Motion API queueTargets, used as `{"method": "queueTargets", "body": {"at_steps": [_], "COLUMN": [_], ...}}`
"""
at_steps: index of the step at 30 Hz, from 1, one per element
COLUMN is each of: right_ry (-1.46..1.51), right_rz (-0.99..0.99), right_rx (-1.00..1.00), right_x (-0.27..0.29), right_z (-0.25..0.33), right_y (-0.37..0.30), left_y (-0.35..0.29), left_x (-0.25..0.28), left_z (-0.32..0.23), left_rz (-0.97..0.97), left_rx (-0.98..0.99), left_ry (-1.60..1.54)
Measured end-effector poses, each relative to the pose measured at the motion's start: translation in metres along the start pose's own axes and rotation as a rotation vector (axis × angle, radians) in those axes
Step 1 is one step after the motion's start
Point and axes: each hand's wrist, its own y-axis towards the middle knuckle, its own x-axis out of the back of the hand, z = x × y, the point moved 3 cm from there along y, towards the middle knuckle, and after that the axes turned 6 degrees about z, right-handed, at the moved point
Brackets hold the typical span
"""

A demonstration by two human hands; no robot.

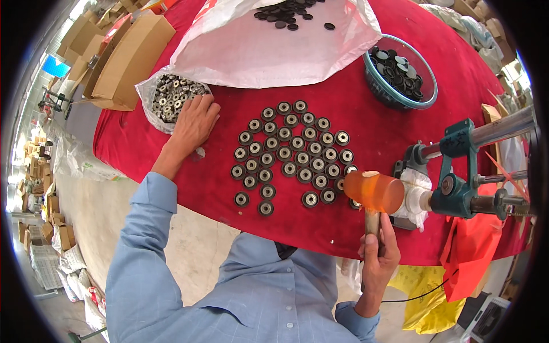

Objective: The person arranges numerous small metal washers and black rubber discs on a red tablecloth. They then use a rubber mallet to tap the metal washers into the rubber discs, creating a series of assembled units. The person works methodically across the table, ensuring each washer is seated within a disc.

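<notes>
My left hand point(197, 123) rests at the right side of a clear plastic bag point(144, 94) filled with small metal bearings point(171, 94). Its fingers are slightly bent and apart over the bearings; the fingertips are partly hidden. My right hand point(380, 254) is closed round the handle of a mallet point(374, 191), held upright with its orange head above the table. Between my hands, many black wheels with metal bearings in their centres point(285, 152) lie flat in a loose cluster on the red cloth point(274, 231). The mallet head covers some at the right.
A white sack point(257, 63) with black discs point(283, 12) lies at the far side. A clear bowl point(432, 94) of black parts stands far right. Nearer right is a green metal press point(452, 183). An open cardboard box point(134, 60) stands at left.
</notes>
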Motion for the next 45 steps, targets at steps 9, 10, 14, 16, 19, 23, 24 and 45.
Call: {"method": "queueTargets", "body": {"at_steps": [9, 10, 14, 16, 19, 23, 24, 45], "right_ry": [0.023, 0.025, 0.034, 0.04, 0.037, 0.031, 0.032, -0.241], "right_rz": [-0.034, -0.031, -0.029, -0.027, -0.03, -0.046, -0.042, 0.329], "right_rx": [-0.018, -0.015, -0.006, -0.002, -0.004, -0.039, -0.044, 0.288], "right_x": [0.004, 0.005, 0.007, 0.008, 0.009, 0.009, 0.008, -0.092], "right_z": [-0.005, -0.005, -0.004, -0.005, -0.005, -0.003, -0.003, 0.104], "right_y": [0.0, 0.0, -0.002, -0.004, -0.007, -0.01, -0.009, 0.086], "left_y": [-0.01, -0.009, -0.01, -0.009, -0.007, -0.016, -0.023, -0.08], "left_x": [-0.001, -0.002, 0.001, 0.006, 0.024, 0.051, 0.056, 0.045], "left_z": [0.051, 0.069, 0.125, 0.133, 0.098, 0.029, 0.015, -0.121], "left_rz": [-0.1, -0.084, -0.059, -0.057, -0.16, -0.217, -0.196, -0.234], "left_rx": [0.117, 0.191, 0.395, 0.392, 0.429, 0.232, 0.199, 0.214], "left_ry": [0.09, 0.1, 0.092, 0.011, -0.049, -0.116, -0.086, -0.741]}}
